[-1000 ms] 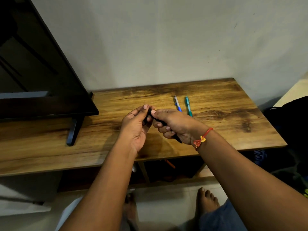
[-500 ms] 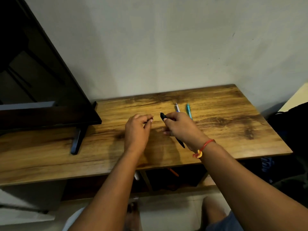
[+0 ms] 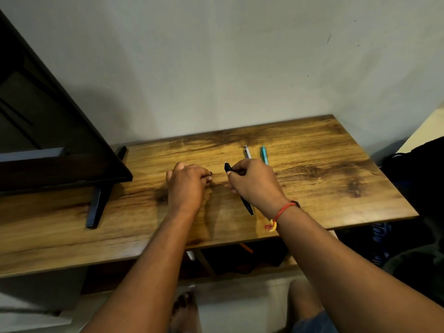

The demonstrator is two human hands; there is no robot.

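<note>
Right hand [image 3: 254, 186] gripped the black pen [image 3: 247, 205] mid-barrel, fingers curled round it. The top end poked out toward the left hand [image 3: 186, 186] and the tip end stuck out below the palm, low over the desk [image 3: 312, 188]. Left-hand fingers were bunched, pinching a small dark piece [image 3: 210, 173] at the tips; too small to tell which part. Pen and piece were near each other, not touching.

Pen judged light, stiff, smooth plastic, probably slippery along the barrel; mid-barrel hold looked right. Small piece judged easy to drop or lose, so it needed a firm fingertip pinch.

White pen [image 3: 247, 152] and teal pen [image 3: 263, 153] lay side by side just behind the right hand. Dark screen [image 3: 48, 140] stood at the left.
</note>
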